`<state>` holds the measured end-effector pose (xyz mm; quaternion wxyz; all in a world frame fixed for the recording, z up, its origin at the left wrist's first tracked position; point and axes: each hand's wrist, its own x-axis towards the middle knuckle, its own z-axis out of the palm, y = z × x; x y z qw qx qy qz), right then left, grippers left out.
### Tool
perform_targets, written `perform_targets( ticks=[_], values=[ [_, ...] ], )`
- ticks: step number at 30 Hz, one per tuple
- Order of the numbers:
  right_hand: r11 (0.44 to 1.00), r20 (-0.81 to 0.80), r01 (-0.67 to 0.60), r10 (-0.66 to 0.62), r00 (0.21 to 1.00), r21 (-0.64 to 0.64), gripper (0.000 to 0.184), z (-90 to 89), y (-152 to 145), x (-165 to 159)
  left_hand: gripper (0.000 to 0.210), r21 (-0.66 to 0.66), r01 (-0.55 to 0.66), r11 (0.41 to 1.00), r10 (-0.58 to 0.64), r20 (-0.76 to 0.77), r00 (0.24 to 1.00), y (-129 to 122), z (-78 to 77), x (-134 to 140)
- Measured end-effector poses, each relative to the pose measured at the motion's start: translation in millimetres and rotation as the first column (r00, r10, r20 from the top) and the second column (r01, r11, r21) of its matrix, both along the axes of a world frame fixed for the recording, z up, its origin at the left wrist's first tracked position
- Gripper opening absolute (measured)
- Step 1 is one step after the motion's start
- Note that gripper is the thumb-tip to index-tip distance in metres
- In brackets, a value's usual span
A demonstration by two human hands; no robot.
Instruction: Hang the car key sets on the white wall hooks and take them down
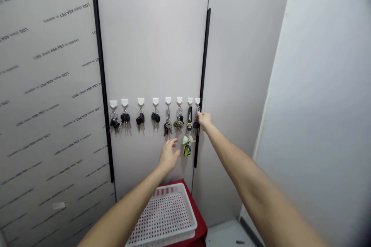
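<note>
Bunches of keys hang from a row of white hooks on a pale cabinet door. My right hand [205,120] is at the rightmost bunch of keys [196,126], its fingers closed around the upper part of that bunch below its hook [197,101]. My left hand [169,155] is lower and to the left, fingers apart, with nothing in it. Just right of it dangles a green and white charm [187,146] under a black strap [189,117]. Above my left hand hang a bunch with a metal clasp [168,125] and one with a gold-coloured charm [179,122].
Further left hang several more bunches, among them black-headed keys [140,119]. Black handle strips [101,65] run down the door edges. Below stands a white perforated basket [191,220] on a red surface [201,224]. A white wall [321,96] rises on the right.
</note>
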<state>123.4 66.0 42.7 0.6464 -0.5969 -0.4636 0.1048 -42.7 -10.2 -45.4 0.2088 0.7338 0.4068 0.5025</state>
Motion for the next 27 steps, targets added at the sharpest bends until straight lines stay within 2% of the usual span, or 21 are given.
perform_targets(
  ticks=[5,9,12,15,18,20,21,23,24,25,26,27],
  values=[
    [0.984,0.157,0.162,-0.148,0.976,-0.078,0.021,-1.7,-9,4,0.038,-0.010,-0.012,1.000,0.012,0.004,1.000,-4,-1.2,-5],
    [0.975,0.225,0.201,-0.175,0.958,-0.095,0.025,-4.9,-27,2,0.038,-0.025,-0.044,0.999,0.044,-0.015,0.999,-8,-0.2,-12],
    [0.976,0.281,0.210,-0.187,0.941,-0.052,0.030,-14.1,-43,-3,0.038,-0.033,-0.070,0.997,0.069,-0.023,0.997,-8,-2.4,-22],
    [0.998,0.301,0.068,-0.062,0.952,-0.010,0.031,-33.8,-59,-17,0.038,-0.071,-0.112,0.991,0.111,-0.025,0.994,-8,-9.6,-35],
    [0.979,0.358,-0.166,0.199,0.912,-0.120,0.029,-64.9,-74,-40,0.038,-0.169,-0.168,0.971,0.167,-0.023,0.986,-11,-22.3,-48],
    [0.898,0.372,-0.312,0.416,0.830,-0.309,0.027,-90.1,-85,-58,0.037,-0.272,-0.194,0.942,0.190,-0.042,0.981,-14,-33.1,-57],
    [0.824,0.349,-0.372,0.530,0.773,-0.427,0.026,-102.8,-90,-67,0.036,-0.327,-0.202,0.923,0.194,-0.059,0.979,-16,-38.5,-61],
    [0.599,0.240,-0.441,0.735,0.634,-0.668,0.028,-124.8,-99,-84,0.039,-0.419,-0.205,0.885,0.187,-0.084,0.979,-21,-47.0,-70],
    [0.481,0.176,-0.445,0.803,0.570,-0.756,0.033,-132.5,-102,-92,0.043,-0.448,-0.197,0.872,0.182,-0.077,0.980,-24,-48.6,-75],
    [0.390,0.130,-0.434,0.846,0.518,-0.812,0.042,-136.7,-105,-99,0.049,-0.460,-0.178,0.870,0.175,-0.049,0.983,-26,-47.6,-80],
    [0.357,0.123,-0.427,0.866,0.485,-0.831,0.052,-136.9,-107,-106,0.056,-0.455,-0.148,0.878,0.166,-0.001,0.986,-29,-43.4,-86],
    [0.390,0.157,-0.438,0.864,0.479,-0.810,0.060,-132.7,-109,-113,0.063,-0.434,-0.109,0.894,0.151,0.062,0.987,-32,-35.6,-92]
  ],
)
